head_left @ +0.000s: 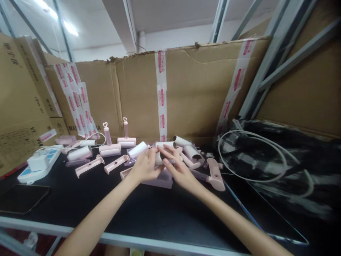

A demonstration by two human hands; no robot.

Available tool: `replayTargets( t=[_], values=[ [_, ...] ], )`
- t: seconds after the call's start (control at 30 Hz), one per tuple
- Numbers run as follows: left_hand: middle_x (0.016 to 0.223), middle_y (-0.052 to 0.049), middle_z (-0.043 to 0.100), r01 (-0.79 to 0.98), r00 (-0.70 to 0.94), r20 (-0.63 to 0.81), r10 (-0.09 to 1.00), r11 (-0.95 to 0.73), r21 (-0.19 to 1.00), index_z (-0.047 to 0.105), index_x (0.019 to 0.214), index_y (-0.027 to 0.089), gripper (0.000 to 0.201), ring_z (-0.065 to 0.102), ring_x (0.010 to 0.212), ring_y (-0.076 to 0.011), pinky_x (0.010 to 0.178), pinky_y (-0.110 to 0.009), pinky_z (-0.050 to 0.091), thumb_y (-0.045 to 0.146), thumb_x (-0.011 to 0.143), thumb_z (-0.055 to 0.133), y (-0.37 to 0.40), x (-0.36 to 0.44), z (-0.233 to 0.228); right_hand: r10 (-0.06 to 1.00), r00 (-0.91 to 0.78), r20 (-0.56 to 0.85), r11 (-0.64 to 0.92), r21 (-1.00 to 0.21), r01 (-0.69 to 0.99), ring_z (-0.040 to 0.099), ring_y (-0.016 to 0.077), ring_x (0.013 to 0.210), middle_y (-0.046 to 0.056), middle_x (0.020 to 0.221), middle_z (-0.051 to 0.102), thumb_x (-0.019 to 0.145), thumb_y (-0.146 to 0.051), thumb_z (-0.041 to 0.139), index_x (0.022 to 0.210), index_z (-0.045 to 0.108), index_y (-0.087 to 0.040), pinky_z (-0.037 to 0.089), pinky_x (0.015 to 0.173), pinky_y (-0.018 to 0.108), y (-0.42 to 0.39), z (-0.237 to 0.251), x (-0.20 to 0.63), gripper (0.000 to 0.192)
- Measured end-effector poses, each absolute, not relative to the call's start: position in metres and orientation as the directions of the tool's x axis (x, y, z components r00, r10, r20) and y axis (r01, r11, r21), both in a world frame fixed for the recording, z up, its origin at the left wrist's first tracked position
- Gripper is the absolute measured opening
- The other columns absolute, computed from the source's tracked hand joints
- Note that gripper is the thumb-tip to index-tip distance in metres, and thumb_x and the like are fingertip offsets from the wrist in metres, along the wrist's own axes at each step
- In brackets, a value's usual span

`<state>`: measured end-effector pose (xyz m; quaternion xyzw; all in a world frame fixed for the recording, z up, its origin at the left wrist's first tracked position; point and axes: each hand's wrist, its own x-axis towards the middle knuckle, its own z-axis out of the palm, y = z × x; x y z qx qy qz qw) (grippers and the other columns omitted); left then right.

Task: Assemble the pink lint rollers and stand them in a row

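Observation:
My left hand (145, 165) and my right hand (177, 167) meet over the middle of the black table (149, 209). Together they grip a white paper roll (159, 159), mostly hidden by the fingers. A pale pink cover (160, 181) lies just under the hands. Loose white rolls (165, 144) and pink lint-roller handles (215, 174) are scattered right behind and beside them. More pink handles (89, 166) lie to the left. Two assembled pink rollers (126, 137) stand upright at the back.
Taped cardboard walls (197, 89) close the back and left. A white power strip (39, 163) and a dark phone (22, 197) lie at left. A looped white cable (253, 156) rests on black plastic at right. The table's metal front edge (160, 243) runs below.

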<state>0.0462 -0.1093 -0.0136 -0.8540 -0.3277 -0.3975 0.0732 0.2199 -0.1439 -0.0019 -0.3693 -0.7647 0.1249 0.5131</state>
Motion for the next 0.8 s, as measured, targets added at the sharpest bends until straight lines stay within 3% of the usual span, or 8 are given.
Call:
replayTargets(
  t=[0.17,0.27,0.33,0.4,0.5,0.63,0.7,0.8],
  values=[
    [0.103,-0.011,0.061,0.615,0.451,0.714,0.536,-0.766,0.186,0.038,0.111,0.017,0.045,0.063,0.092,-0.027,0.073,-0.038,0.051,0.044,0.079,0.055,-0.117,0.049,-0.008,0.696,-0.077,0.714,0.685,-0.627,0.371,0.027,0.0198,0.134,-0.001,0.144,0.034,0.092,-0.039,0.038,0.134,0.04,-0.035,0.018,0.112,0.043,-0.145,-0.003,0.211,0.042],
    [0.105,-0.011,0.061,0.625,0.496,0.706,0.506,-0.772,0.116,0.041,0.111,0.017,0.041,0.062,0.095,-0.0249,0.077,-0.036,0.049,0.041,0.08,0.054,-0.11,0.044,-0.007,0.717,-0.117,0.687,0.682,-0.657,0.322,0.038,0.021,0.128,0.002,0.138,0.044,0.091,-0.036,0.039,0.129,0.047,-0.031,0.029,0.107,0.043,-0.147,0.005,0.217,0.039],
    [0.106,-0.011,0.06,0.687,0.483,0.693,0.535,-0.722,0.079,0.043,0.112,0.017,0.039,0.059,0.099,-0.0249,0.082,-0.038,0.047,0.038,0.081,0.054,-0.096,0.035,-0.009,0.66,0.051,0.749,0.697,-0.637,0.329,0.054,0.021,0.112,0.005,0.127,0.054,0.091,-0.033,0.032,0.127,0.047,-0.028,0.042,0.095,0.041,-0.148,0.015,0.231,0.039],
    [0.113,-0.013,0.058,0.762,0.421,0.681,0.599,-0.641,0.093,0.042,0.116,0.017,0.046,0.055,0.107,-0.0267,0.089,-0.042,0.044,0.038,0.079,0.057,-0.08,0.024,-0.015,0.629,0.145,0.764,0.623,-0.607,0.493,0.063,0.0209,0.089,0.006,0.108,0.064,0.089,-0.031,0.033,0.118,0.053,-0.026,0.049,0.077,0.037,-0.146,0.025,0.25,0.036],
    [0.126,-0.019,0.048,0.808,0.306,0.68,0.667,-0.56,0.185,0.031,0.128,0.012,0.078,0.043,0.121,-0.0317,0.097,-0.046,0.037,0.048,0.068,0.066,-0.063,0.013,-0.025,0.808,-0.003,0.59,0.282,-0.381,0.88,0.064,0.022,0.069,0.006,0.081,0.067,0.08,-0.037,0.046,0.083,0.066,-0.023,0.044,0.059,0.031,-0.135,0.028,0.278,0.024],
    [0.129,-0.019,0.045,0.751,0.28,0.695,0.662,-0.602,0.271,0.027,0.132,0.014,0.08,0.04,0.124,-0.0308,0.099,-0.047,0.036,0.054,0.071,0.06,-0.068,0.018,-0.025,0.978,-0.105,0.181,0.1,0.032,0.994,0.063,0.0235,0.061,0.007,0.071,0.065,0.062,-0.047,0.066,0.064,0.063,-0.02,0.038,0.051,0.028,-0.116,0.006,0.296,0.027],
    [0.128,-0.017,0.046,0.696,0.303,0.714,0.631,-0.658,0.287,0.032,0.129,0.015,0.068,0.042,0.122,-0.0286,0.1,-0.047,0.035,0.051,0.076,0.056,-0.08,0.026,-0.018,0.984,-0.135,0.119,0.127,0.073,0.989,0.064,0.0232,0.062,0.005,0.074,0.065,0.056,-0.044,0.071,0.064,0.063,-0.02,0.038,0.051,0.028,-0.111,-0.001,0.3,0.027],
    [0.125,-0.014,0.049,0.575,0.346,0.698,0.627,-0.729,0.37,0.037,0.125,0.017,0.057,0.046,0.118,-0.0259,0.099,-0.045,0.037,0.046,0.079,0.055,-0.101,0.038,-0.006,0.968,-0.177,0.181,0.167,0.068,0.984,0.065,0.0219,0.068,0.005,0.088,0.067,0.067,-0.045,0.063,0.074,0.064,-0.022,0.037,0.052,0.026,-0.114,0.008,0.302,0.024]
  ],
)
